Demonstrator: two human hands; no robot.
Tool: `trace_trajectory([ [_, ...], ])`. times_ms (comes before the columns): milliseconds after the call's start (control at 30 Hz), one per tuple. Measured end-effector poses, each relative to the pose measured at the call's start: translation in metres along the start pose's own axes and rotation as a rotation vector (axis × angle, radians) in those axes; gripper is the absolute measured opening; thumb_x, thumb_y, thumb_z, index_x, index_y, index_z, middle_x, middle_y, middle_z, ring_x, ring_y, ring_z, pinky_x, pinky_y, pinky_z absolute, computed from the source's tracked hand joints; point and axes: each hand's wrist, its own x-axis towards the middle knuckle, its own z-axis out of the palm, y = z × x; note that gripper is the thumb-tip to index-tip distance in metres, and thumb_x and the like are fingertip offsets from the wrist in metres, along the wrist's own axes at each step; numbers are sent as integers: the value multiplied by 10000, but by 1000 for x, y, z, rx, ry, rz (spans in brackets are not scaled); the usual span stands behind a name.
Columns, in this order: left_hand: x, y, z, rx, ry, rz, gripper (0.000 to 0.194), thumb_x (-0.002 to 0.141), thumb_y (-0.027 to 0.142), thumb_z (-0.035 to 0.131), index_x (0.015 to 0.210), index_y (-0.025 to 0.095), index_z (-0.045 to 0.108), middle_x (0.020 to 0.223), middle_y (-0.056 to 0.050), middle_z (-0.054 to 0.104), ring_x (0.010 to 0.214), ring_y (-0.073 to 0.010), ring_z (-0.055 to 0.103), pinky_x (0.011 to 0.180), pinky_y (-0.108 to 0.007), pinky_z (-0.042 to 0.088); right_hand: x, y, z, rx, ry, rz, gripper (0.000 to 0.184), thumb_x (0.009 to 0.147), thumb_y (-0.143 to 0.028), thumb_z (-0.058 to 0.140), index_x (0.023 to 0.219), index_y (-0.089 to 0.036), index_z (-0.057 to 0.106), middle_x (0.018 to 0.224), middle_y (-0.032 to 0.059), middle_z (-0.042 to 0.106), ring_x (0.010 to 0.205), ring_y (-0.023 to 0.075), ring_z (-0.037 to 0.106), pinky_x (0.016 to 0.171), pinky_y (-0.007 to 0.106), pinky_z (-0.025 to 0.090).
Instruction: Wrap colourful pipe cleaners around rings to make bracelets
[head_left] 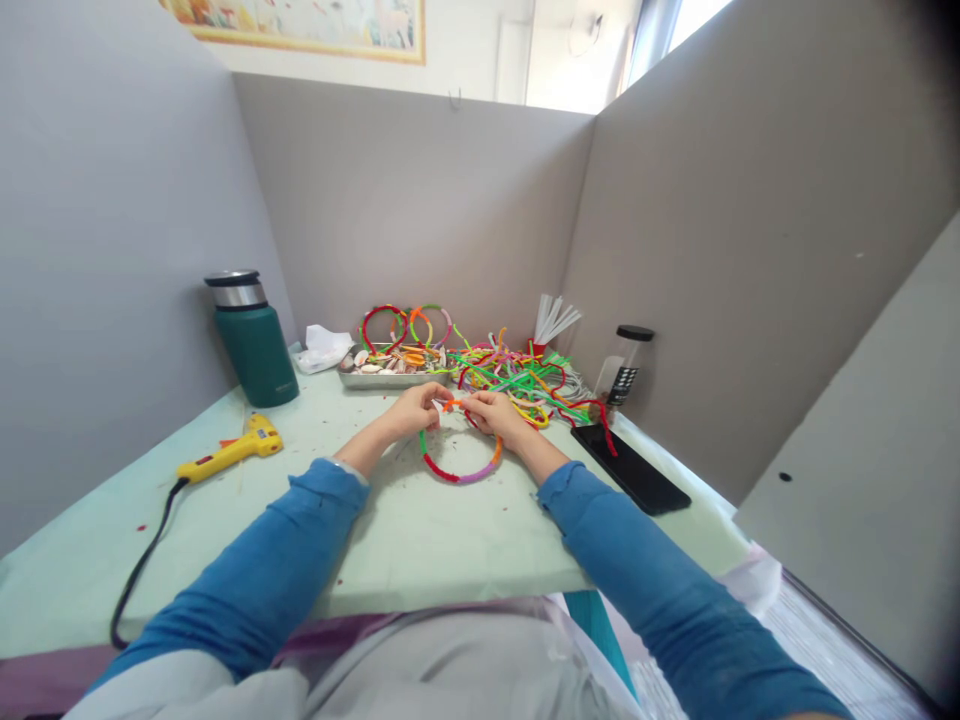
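A ring wrapped in pipe cleaners (458,480), with green, red, purple and orange sections, is held at its far side by both hands over the middle of the table. My left hand (417,409) pinches it at the upper left, beside an orange pipe cleaner (451,405). From the right, my right hand (495,414) has its fingers closed on that orange piece, close to the left fingertips. The fingers partly hide the far arc of the ring.
Behind my hands stand a metal tray (375,380) of shells and a heap of pipe cleaners (517,375). A yellow glue gun (232,450) and a green bottle (257,345) are on the left. A black phone (634,472) and a clear jar (624,368) are on the right.
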Motion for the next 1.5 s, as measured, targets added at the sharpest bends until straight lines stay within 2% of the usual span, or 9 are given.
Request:
trace_trajectory([
  [233,6,-10,-2,277,153,162,266,664,172,532,917,156,611,801,-14,662,675,-121,584,627,-223,448,0,1,0,-13,1,8,322,677,-450,644,653,-159,506,428,-87,331,359,36,233,370,212,138],
  [333,6,-11,-2,397,196,214,232,689,226,569,904,171,637,854,-20,678,721,-130,579,682,-230,431,1,0,1,-20,2,7,324,674,-449,644,645,-160,500,429,-85,338,359,36,242,371,209,145],
  [700,3,-9,-3,569,199,257,260,770,342,549,916,180,689,851,-54,690,716,-145,569,687,-221,388,1,1,0,-39,3,1,330,682,-458,635,642,-160,498,432,-78,356,362,38,246,371,210,152],
  [833,2,-7,-4,554,191,254,289,798,360,500,852,164,705,730,-51,677,639,-132,554,628,-213,376,0,2,0,-46,-15,-19,332,695,-456,626,627,-160,490,436,-77,359,368,38,251,379,212,153],
  [933,2,-6,-3,493,200,190,294,780,378,507,788,156,700,651,-35,658,595,-124,550,587,-207,377,0,2,1,-60,-26,-33,332,694,-456,625,622,-158,497,442,-72,378,378,40,262,389,213,166],
  [1067,3,-5,-1,296,174,21,267,730,384,545,712,147,666,626,-31,652,505,-110,541,517,-210,383,1,5,0,-96,-23,-34,319,696,-457,619,655,-151,540,457,-64,398,391,45,269,392,212,172],
  [1233,3,0,1,65,148,-166,235,661,363,620,606,134,615,458,-6,557,394,-90,466,447,-216,352,3,10,-1,-168,-27,-49,307,704,-453,608,695,-149,572,458,-66,385,397,49,271,397,209,177],
  [1367,3,1,1,-136,126,-282,184,621,296,651,608,119,603,517,-19,592,370,-77,440,426,-230,332,2,10,-1,-220,-37,-74,305,719,-447,590,676,-146,567,477,-61,392,417,50,279,413,205,188],
  [1500,5,-4,0,-230,128,-391,194,584,282,690,646,112,618,556,-30,608,385,-71,436,413,-231,291,0,8,0,-255,-49,-86,312,714,-447,590,639,-147,548,493,-59,391,438,51,288,430,204,202],
])
